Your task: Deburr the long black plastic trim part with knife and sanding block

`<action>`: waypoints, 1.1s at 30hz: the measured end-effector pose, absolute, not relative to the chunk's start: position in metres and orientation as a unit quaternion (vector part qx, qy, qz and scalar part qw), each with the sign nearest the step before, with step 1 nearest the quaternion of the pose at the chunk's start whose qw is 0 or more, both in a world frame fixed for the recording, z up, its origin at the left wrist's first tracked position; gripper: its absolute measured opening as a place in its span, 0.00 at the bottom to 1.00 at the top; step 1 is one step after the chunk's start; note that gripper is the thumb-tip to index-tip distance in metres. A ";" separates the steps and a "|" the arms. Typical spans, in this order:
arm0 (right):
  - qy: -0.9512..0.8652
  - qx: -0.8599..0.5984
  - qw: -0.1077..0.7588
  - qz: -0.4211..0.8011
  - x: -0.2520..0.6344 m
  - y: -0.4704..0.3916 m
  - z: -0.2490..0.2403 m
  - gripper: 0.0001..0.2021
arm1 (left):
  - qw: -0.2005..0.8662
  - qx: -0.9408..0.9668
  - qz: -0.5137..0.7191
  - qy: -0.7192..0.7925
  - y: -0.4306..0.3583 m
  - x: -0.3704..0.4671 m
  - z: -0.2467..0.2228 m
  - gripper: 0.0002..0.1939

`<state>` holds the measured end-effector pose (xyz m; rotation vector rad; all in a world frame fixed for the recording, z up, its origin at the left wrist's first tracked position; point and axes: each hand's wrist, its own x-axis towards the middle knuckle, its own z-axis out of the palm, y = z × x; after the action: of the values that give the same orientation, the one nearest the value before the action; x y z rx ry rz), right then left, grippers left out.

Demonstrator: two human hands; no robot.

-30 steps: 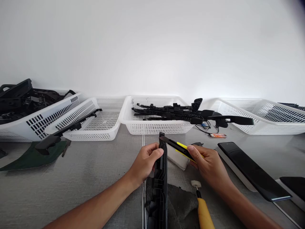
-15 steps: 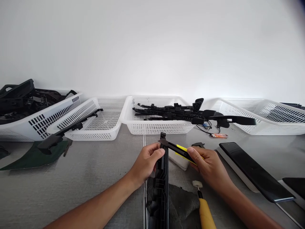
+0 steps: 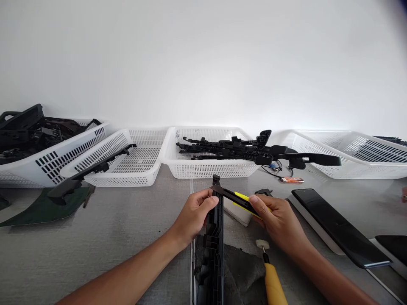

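Observation:
My left hand is closed around the upper part of a long black plastic trim piece, thumb on its near face. The piece runs from mid-table down past the lower edge of the view. In my right hand is a yellow and black utility knife. Its blade lies across the trim piece near the top end, just above my left thumb. A dark cloth lies beneath and beside the piece. To its right is a yellow-handled tool with a pale, rounded tip.
A white basket behind my hands holds several black trim pieces. Another basket holds one piece; a fuller basket stands far left. At right are a basket, a phone on a pale block and an orange battery.
The whole view has shifted very slightly. Both hands, the knife and the trim piece keep nearly the same positions relative to each other.

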<state>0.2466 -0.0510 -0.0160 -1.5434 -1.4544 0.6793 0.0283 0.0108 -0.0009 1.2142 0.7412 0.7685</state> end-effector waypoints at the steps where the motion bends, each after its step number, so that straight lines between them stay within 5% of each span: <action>1: -0.587 -0.622 0.441 0.275 0.247 -0.051 -0.016 0.31 | 0.691 0.543 0.344 0.331 0.011 0.028 -0.001 0.18; 33: -0.599 -0.637 0.417 0.249 0.251 -0.050 -0.015 0.31 | 0.702 0.487 0.405 0.327 0.014 0.029 -0.008 0.16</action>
<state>0.2507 -0.0500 -0.0147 -1.5984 -1.5023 0.6259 0.0287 0.0142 -0.0077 1.0839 0.7278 0.9010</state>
